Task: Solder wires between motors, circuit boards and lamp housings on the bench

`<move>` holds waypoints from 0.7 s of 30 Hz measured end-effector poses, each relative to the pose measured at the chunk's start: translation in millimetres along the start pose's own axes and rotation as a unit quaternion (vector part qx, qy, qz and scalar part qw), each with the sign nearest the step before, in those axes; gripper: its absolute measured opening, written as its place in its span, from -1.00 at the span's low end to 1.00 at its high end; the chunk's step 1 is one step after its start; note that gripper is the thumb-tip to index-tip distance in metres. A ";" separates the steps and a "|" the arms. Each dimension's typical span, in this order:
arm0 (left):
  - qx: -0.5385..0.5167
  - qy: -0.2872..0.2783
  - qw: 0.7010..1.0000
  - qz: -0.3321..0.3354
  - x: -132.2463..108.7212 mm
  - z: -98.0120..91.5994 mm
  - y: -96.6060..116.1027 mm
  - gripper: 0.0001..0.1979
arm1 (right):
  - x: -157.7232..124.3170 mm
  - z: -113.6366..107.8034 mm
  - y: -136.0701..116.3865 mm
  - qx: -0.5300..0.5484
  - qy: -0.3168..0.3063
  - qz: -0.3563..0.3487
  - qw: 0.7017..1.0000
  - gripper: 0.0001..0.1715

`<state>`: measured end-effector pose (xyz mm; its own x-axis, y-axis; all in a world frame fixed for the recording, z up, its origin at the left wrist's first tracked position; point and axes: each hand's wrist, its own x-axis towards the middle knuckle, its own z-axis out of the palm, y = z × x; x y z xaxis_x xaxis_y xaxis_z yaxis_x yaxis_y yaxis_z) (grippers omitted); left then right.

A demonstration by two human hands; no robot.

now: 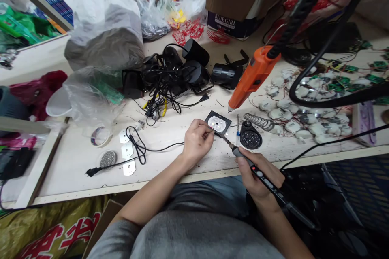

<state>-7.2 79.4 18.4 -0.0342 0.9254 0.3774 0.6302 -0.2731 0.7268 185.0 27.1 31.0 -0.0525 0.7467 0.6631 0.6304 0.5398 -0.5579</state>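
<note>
While the right hand (255, 185) has its fingers wrapped around a soldering iron (263, 179), the left hand (196, 141) reaches to a square black part (218, 123), its fingers narrowed together, though I cannot tell on what. That part lies a little back from the counter's (164, 129) front edge, the iron's tip near its corner. Beside it stands a black iron holder (251, 138).

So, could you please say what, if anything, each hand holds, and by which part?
Right hand: the soldering iron, by its handle. Left hand: fingers pinched at the black-edged square piece; what they grip is unclear.
</note>
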 end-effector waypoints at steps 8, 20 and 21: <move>-0.008 0.009 1.000 0.016 -0.4 4.0 -4.7 -0.89 | 6.2 8.6 2.0 -0.015 -0.004 -0.031 0.999 -0.72; -0.008 0.009 1.000 0.008 -0.9 5.1 -4.9 -0.89 | 4.9 11.5 5.0 -0.026 -0.026 -0.032 0.999 -0.70; -0.009 0.007 1.000 0.003 -1.0 5.2 -5.2 -0.89 | 4.5 11.7 5.5 -0.028 -0.028 -0.031 0.999 -0.69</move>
<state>-6.5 81.3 11.3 -0.0405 0.9202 0.3893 0.6168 -0.2835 0.7343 179.3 38.0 25.0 -0.1346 0.7336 0.6661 0.6661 0.5647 -0.4873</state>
